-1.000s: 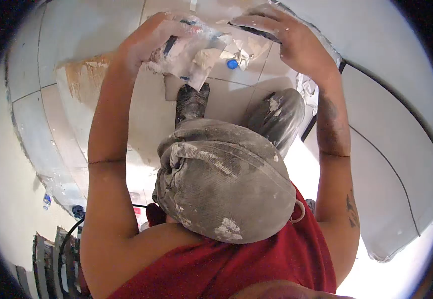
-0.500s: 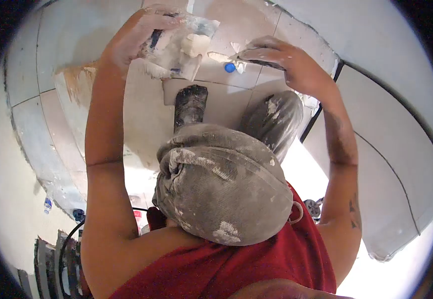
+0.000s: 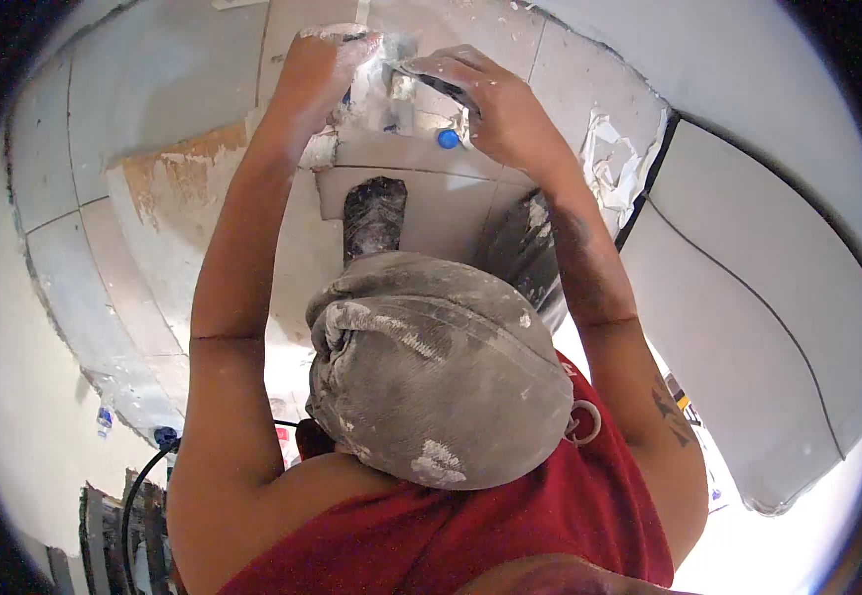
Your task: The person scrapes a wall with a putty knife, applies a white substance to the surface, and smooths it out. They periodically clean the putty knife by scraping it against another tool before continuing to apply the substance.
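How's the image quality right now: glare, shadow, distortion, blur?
Head view throughout: the pale panel looks bowed and the corners are black; the lower right is blown out to white; a soft shadow dims the tiles beside the left hand; detail between it and the right hand is hazy.

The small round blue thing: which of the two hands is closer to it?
The right hand, just above and right of the blue thing in view. The left hand, holding a flat white-smeared tool, sits farther off to the left.

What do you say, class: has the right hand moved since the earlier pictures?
Yes, leftward: judged against the blue cap, the right hand is closer to it than in either earlier picture.
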Demonstrator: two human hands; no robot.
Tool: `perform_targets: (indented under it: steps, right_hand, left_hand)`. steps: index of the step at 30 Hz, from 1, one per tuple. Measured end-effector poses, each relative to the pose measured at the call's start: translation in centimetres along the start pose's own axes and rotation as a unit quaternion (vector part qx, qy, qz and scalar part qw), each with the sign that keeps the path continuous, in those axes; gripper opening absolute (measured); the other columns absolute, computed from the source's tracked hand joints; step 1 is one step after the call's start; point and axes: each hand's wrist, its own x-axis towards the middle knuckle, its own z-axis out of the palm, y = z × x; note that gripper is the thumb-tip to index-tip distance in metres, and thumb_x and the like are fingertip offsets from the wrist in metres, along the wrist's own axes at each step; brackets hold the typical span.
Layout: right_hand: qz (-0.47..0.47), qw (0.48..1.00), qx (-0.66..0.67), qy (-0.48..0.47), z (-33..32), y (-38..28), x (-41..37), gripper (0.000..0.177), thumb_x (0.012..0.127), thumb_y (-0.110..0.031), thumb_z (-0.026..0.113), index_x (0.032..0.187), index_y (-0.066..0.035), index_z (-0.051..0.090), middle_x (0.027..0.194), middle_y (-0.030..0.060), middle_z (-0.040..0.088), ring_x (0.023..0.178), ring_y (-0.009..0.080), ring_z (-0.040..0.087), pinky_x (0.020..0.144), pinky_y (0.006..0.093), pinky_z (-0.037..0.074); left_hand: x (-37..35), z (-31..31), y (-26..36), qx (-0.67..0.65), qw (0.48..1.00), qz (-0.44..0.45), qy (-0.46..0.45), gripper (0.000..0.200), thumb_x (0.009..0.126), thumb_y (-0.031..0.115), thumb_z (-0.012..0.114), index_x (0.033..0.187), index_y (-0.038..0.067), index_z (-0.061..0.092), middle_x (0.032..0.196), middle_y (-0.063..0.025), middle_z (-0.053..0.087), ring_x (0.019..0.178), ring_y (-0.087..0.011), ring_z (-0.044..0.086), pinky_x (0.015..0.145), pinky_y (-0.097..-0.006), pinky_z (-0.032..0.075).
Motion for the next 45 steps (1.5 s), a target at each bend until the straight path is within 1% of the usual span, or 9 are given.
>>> perform_targets:
  steps: [11, 16, 18, 21, 25, 29, 34, 39, 45]
  right_hand:
    - [-0.003, 0.998, -0.025, -0.049, 3.0, 0.1, -1.3, 0.059, 0.062, 0.015, 0.047, 0.114, -0.012, 0.055, 0.114, 0.0098, 0.054, 0.101, 0.0319, 0.053, 0.085, 0.0350, 0.046]
    - [-0.098, 0.980, 0.113, -0.130, 1.3, 1.1, -2.6, 0.056, 0.062, 0.015, 0.043, 0.112, -0.006, 0.055, 0.111, 0.0131, 0.056, 0.099, 0.0302, 0.055, 0.086, 0.0345, 0.044]
    - [-0.119, 0.969, 0.187, -0.105, -1.9, 0.3, -2.3, 0.050, 0.064, 0.012, 0.045, 0.112, -0.001, 0.053, 0.109, 0.0153, 0.057, 0.102, 0.0283, 0.055, 0.091, 0.0347, 0.041]
    - [0.109, 0.950, 0.270, 0.113, -3.8, 0.6, -3.8, 0.043, 0.074, 0.001, 0.060, 0.116, -0.003, 0.051, 0.115, 0.0178, 0.053, 0.108, 0.0330, 0.051, 0.097, 0.0359, 0.035]
    - [0.011, 0.970, 0.072, 0.231, -1.7, 1.0, -2.2, 0.056, 0.070, 0.010, 0.050, 0.123, -0.005, 0.043, 0.124, 0.0208, 0.044, 0.118, 0.0342, 0.042, 0.098, 0.0367, 0.034]
    - [0.013, 0.985, 0.005, 0.174, -0.8, 0.1, -1.4, 0.062, 0.067, 0.009, 0.051, 0.123, -0.015, 0.045, 0.123, 0.0194, 0.040, 0.114, 0.0409, 0.041, 0.094, 0.0421, 0.039]
    - [0.066, 0.995, -0.039, 0.056, 1.1, 6.6, -3.2, 0.058, 0.064, 0.008, 0.057, 0.118, -0.012, 0.047, 0.118, 0.0181, 0.042, 0.105, 0.0388, 0.045, 0.090, 0.0413, 0.042]
    - [0.060, 0.977, -0.001, 0.203, -1.9, 4.4, -4.2, 0.068, 0.055, 0.019, 0.034, 0.119, -0.001, 0.044, 0.117, 0.0177, 0.046, 0.115, 0.0322, 0.043, 0.100, 0.0359, 0.033]
    - [0.053, 0.975, 0.021, 0.216, -1.6, -2.0, -1.4, 0.068, 0.057, 0.018, 0.036, 0.120, -0.003, 0.044, 0.115, 0.0199, 0.045, 0.113, 0.0381, 0.042, 0.095, 0.0383, 0.037]
  left_hand:
    - [1.3, 0.3, -2.9, 0.185, 0.983, 0.010, -0.015, 0.026, 0.080, 0.021, 0.052, 0.089, 0.001, 0.064, 0.077, -0.0067, 0.064, 0.069, -0.0148, 0.061, 0.060, -0.0294, 0.048]
    - [1.0, -3.8, 2.5, -0.238, 0.968, -0.062, -0.040, 0.017, 0.079, 0.017, 0.056, 0.085, 0.003, 0.064, 0.069, -0.0052, 0.059, 0.057, -0.0157, 0.057, 0.046, -0.0323, 0.046]
    - [3.3, -2.1, 1.2, -0.235, 0.965, -0.105, 0.041, 0.020, 0.078, 0.018, 0.060, 0.090, 0.002, 0.062, 0.074, -0.0040, 0.060, 0.060, -0.0135, 0.058, 0.047, -0.0300, 0.047]
    - [2.0, -1.3, 1.6, -0.266, 0.960, -0.084, -0.009, 0.024, 0.084, 0.019, 0.051, 0.095, 0.000, 0.061, 0.083, -0.0055, 0.063, 0.071, -0.0159, 0.061, 0.065, -0.0265, 0.049]
    - [-0.7, 2.5, 4.4, -0.417, 0.909, 0.003, -0.017, 0.025, 0.084, 0.014, 0.051, 0.102, -0.004, 0.056, 0.095, -0.0111, 0.061, 0.087, -0.0180, 0.060, 0.077, -0.0285, 0.048]
    - [-1.6, 3.7, 5.3, -0.591, 0.802, -0.087, -0.021, 0.025, 0.081, 0.006, 0.052, 0.102, -0.008, 0.054, 0.092, -0.0121, 0.059, 0.083, -0.0225, 0.060, 0.075, -0.0333, 0.051]
    - [-2.1, 2.8, 6.0, -0.506, 0.860, -0.057, 0.035, 0.022, 0.081, 0.008, 0.053, 0.098, -0.007, 0.056, 0.085, -0.0089, 0.060, 0.074, -0.0177, 0.060, 0.068, -0.0289, 0.050]
    - [-1.3, 2.2, 7.1, -0.173, 0.960, 0.127, 0.180, 0.019, 0.083, 0.011, 0.057, 0.091, -0.006, 0.060, 0.076, -0.0051, 0.059, 0.066, -0.0085, 0.052, 0.059, -0.0239, 0.043]
    - [-1.3, 5.0, 6.6, -0.222, 0.941, 0.124, 0.224, 0.022, 0.086, 0.010, 0.055, 0.099, -0.008, 0.059, 0.083, -0.0065, 0.061, 0.073, -0.0108, 0.053, 0.066, -0.0243, 0.044]
